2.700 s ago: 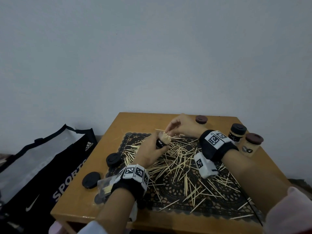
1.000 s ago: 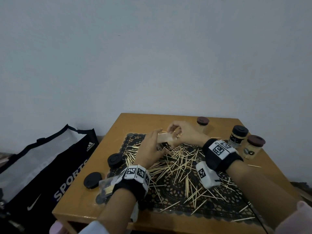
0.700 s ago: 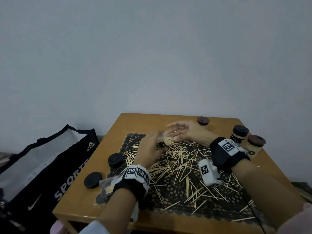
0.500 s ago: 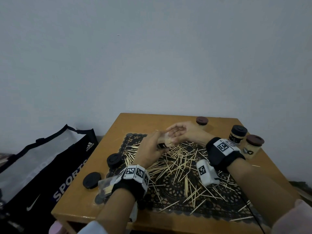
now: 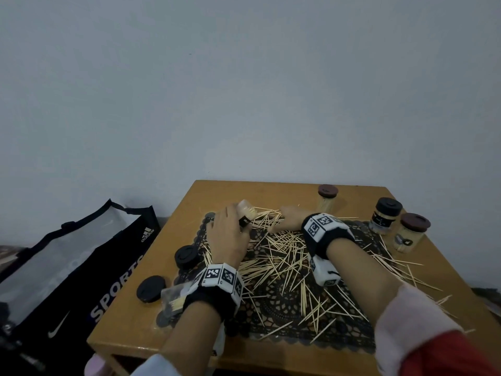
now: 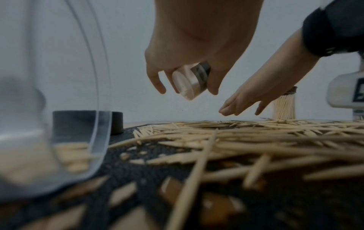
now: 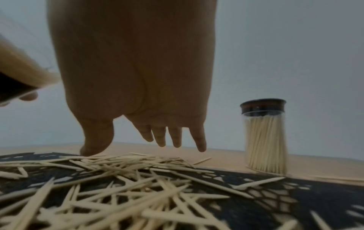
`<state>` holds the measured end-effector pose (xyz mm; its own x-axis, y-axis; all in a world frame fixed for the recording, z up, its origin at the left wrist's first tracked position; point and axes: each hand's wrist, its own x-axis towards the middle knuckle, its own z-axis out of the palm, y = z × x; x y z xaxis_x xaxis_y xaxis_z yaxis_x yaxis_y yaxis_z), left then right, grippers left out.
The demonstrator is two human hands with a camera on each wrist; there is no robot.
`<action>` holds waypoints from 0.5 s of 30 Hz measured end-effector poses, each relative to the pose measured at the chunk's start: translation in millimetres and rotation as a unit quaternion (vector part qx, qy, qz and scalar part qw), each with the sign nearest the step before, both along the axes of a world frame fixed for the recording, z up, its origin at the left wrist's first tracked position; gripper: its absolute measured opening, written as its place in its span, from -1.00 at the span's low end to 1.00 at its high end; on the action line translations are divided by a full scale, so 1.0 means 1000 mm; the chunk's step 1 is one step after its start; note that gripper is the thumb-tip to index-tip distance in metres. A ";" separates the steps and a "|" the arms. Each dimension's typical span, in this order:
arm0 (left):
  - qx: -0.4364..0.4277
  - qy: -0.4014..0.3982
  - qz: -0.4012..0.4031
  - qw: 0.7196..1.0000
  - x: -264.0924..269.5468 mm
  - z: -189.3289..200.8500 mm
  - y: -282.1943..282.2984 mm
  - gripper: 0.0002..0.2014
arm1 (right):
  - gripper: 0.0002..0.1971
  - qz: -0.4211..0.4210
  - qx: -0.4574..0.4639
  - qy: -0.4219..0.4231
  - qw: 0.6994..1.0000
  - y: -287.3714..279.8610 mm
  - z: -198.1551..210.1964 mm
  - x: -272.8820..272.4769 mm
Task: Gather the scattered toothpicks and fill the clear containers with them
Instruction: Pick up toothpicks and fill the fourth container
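The left hand (image 5: 229,234) is lifted above the far left of the black lace mat (image 5: 284,308), its grip wrapped round a small clear container (image 6: 190,82) packed with toothpicks and tilted over (a dark label band circles it). The right hand (image 5: 287,218) reaches down to the scattered toothpicks (image 5: 282,256), grip wide, fingers (image 7: 177,137) straight and spread, the thumb touching the pile. Three filled, capped containers stand on the wooden desk (image 5: 130,318): one with a brown cap (image 5: 327,199) at the far edge, two at the right. Two round black lids (image 5: 186,256) lie left of the mat. A black bag (image 5: 81,267) beside the desk reads "SPORTS" and "adidas", with a Nike swoosh.
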<state>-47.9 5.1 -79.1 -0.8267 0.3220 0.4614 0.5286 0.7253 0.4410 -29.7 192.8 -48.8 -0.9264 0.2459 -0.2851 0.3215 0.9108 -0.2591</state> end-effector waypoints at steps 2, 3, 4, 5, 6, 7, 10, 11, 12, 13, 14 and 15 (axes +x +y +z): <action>-0.007 0.004 0.005 1.000 -0.001 -0.001 0.000 -0.48 | -0.13 -0.002 0.010 -0.001 1.000 -0.005 -0.004 -0.010; -0.012 0.005 0.008 1.000 -0.002 -0.001 0.000 -0.48 | -0.13 0.002 0.016 0.006 1.000 -0.008 -0.006 -0.016; -0.015 0.005 0.012 1.000 -0.002 -0.001 0.000 -0.49 | -0.15 0.006 0.021 0.011 1.000 -0.011 -0.009 -0.023; -0.018 0.006 0.016 1.000 -0.002 -0.002 0.001 -0.49 | -0.18 0.010 0.025 0.018 0.999 -0.014 -0.011 -0.029; -0.022 0.006 0.020 1.000 -0.002 -0.002 0.001 -0.49 | -0.21 0.011 0.027 0.023 0.999 -0.017 -0.013 -0.035; -0.024 0.005 0.023 0.999 -0.002 -0.002 0.000 -0.49 | -0.23 0.011 0.028 0.027 0.999 -0.021 -0.015 -0.040; -0.029 -0.002 0.030 0.999 -0.001 -0.002 0.000 -0.50 | -0.21 0.023 0.028 0.034 0.999 -0.028 -0.021 -0.053; -0.029 -0.004 0.028 0.999 0.000 -0.002 0.001 -0.51 | -0.17 0.024 0.026 0.032 0.999 -0.029 -0.023 -0.056; -0.031 -0.006 0.024 0.999 0.000 -0.001 0.001 -0.53 | -0.13 0.024 0.023 0.027 0.999 -0.030 -0.024 -0.058; -0.032 -0.009 0.020 0.999 0.000 -0.001 0.002 -0.54 | -0.13 0.021 0.020 0.023 0.999 -0.031 -0.024 -0.060; -0.032 -0.012 0.016 0.999 0.000 0.000 0.002 -0.54 | -0.21 0.024 0.019 0.029 0.999 -0.032 -0.024 -0.063; -0.031 -0.014 0.013 0.999 0.000 0.000 0.002 -0.53 | -0.36 0.029 0.018 0.035 0.999 -0.033 -0.022 -0.063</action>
